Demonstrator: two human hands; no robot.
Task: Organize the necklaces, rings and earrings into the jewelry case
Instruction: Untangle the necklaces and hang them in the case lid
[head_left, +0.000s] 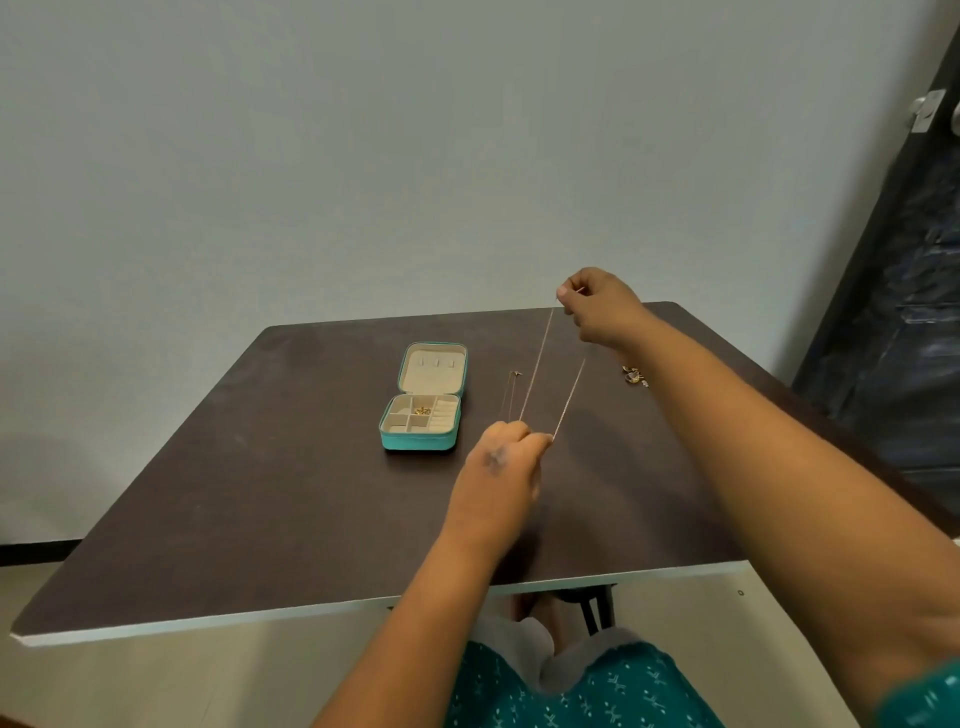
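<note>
While the jewelry case (421, 396) lies open left of the left hand (506, 457), some gold pieces already inside, both hands pinch a thin necklace (540, 358) taut; the right hand (597, 306) holds its far end, earrings (634, 375) waiting just beneath.

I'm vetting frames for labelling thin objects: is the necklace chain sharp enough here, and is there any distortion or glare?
Head view: the chain reads as a faint thin line, links unresolved; the table edges bow from wide-angle distortion; lighting is soft and even, with no glare and only a faint shadow beside the jewelry case.
</note>
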